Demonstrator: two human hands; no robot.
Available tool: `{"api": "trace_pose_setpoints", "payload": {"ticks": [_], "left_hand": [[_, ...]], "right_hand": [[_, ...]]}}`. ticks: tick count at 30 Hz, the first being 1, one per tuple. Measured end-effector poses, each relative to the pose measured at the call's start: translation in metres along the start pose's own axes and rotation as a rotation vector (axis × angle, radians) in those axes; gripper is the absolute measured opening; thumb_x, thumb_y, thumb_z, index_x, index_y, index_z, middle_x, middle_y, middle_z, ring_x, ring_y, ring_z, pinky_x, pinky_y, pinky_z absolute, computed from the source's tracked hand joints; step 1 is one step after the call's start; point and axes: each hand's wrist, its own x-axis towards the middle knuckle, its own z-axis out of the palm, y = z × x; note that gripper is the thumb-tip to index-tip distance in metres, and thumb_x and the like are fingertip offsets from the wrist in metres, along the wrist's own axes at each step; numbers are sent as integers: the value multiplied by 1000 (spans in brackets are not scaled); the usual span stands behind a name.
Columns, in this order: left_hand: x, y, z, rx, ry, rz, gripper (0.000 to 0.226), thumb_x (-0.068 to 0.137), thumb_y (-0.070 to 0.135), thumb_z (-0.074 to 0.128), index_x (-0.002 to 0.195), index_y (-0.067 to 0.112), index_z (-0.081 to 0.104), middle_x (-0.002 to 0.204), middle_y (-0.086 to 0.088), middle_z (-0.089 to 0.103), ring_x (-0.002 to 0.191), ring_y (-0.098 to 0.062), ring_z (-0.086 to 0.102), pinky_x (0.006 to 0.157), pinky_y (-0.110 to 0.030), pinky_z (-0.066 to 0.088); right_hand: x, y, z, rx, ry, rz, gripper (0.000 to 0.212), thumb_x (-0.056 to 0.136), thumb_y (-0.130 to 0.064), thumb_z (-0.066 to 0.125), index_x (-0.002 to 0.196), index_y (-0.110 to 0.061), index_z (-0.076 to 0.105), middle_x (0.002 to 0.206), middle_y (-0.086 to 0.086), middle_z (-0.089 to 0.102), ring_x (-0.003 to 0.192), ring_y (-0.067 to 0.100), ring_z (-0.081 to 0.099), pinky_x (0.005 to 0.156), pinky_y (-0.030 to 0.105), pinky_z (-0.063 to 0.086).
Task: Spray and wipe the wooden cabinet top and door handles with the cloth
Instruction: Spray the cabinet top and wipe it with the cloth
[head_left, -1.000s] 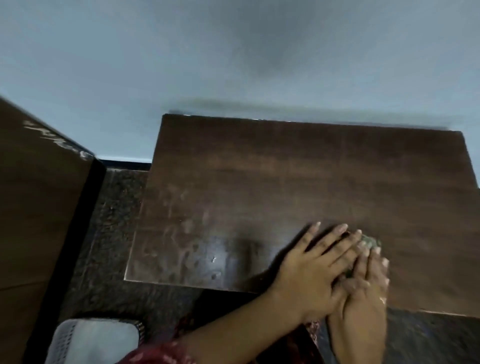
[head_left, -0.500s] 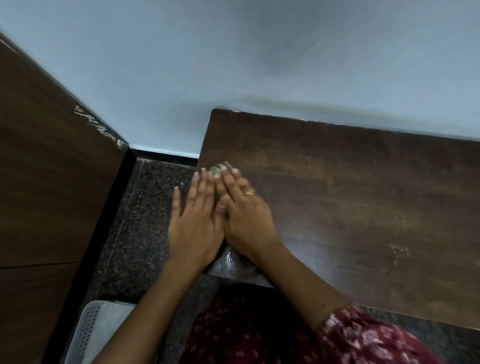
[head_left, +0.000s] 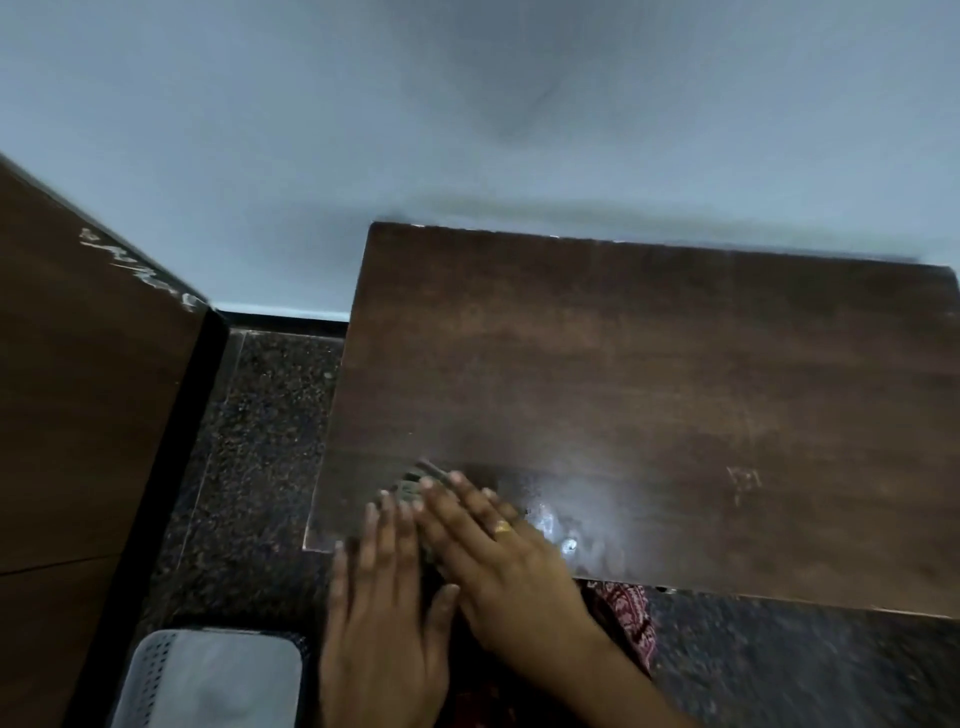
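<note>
Pale blue-grey wall (head_left: 467, 104) fills top half of frame. Dark brown wood panel (head_left: 78, 389) runs down left side, w/ white scuffs (head_left: 140, 270) nr its upper edge. Black skirting (head_left: 283, 315) at wall base, centre-left. Dark speckled stone floor (head_left: 260, 441) below it, also btm right. White perforated plastic basket (head_left: 208, 680) at btm left, partly cut off. Red patterned fabric (head_left: 628, 608) at btm centre-right.

Dark wood-grain cabinet top (head_left: 649, 389), semi-gloss, wet shiny streaks near front edge; blurred cloth (head_left: 415, 478), probably soft woven fabric; shiny gold metal ring (head_left: 502, 526); speckled polished stone floor (head_left: 260, 441); matt painted wall (head_left: 467, 104); grey perforated plastic basket (head_left: 150, 675); matt wood-veneer side panel (head_left: 78, 389), edge scuffed white
</note>
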Motion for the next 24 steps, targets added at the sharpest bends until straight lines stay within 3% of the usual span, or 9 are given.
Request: {"api": "trace_pose_setpoints", "payload": {"ticks": [3,9,15,18,21,24], "left_hand": [[10,29,8,-21,-2,112,70,98,54,7,148,6,17,155,-10,26,147,-17,7,117,-35,5],[34,91,15,-110,32,275,70,99,54,8,147,8,29,155,-5,26,145,-18,16,115,-37,9],[33,148,33,-91,117,402,71,96,51,-3,148,13,28,157,-1,26,147,-13,14,118,-37,1],[32,125,37,-126,221,361,72,96,50,-4,146,14,34,155,2,32,146,-13,17,118,-41,1],[32,83,32,-69,314,281,69,98,49,0,145,15,37,153,2,35,145,-15,21,117,-42,0],[28,35,24,34,293,150,72,88,48,-7,151,21,15,159,8,16,148,-11,2,114,-38,-13]], "right_hand": [[-22,19,-12,3,49,120,57,79,-24,44,134,-12,50,142,3,46,136,20,32,106,33,30],[-57,63,-22,-29,136,329,61,77,-22,40,135,-6,45,143,10,44,134,22,33,104,33,36],[-103,81,-27,-42,252,598,55,90,-27,30,140,-5,37,148,8,35,136,19,24,105,37,25],[-86,62,-16,-28,298,575,52,92,-27,35,140,-8,38,148,9,35,137,21,26,102,33,22],[-54,37,-4,-51,317,433,52,91,-25,34,140,-8,39,148,11,36,138,26,28,104,33,29],[-17,7,9,-42,284,288,48,96,-21,36,142,-7,35,150,13,31,140,25,25,111,29,21]]}}
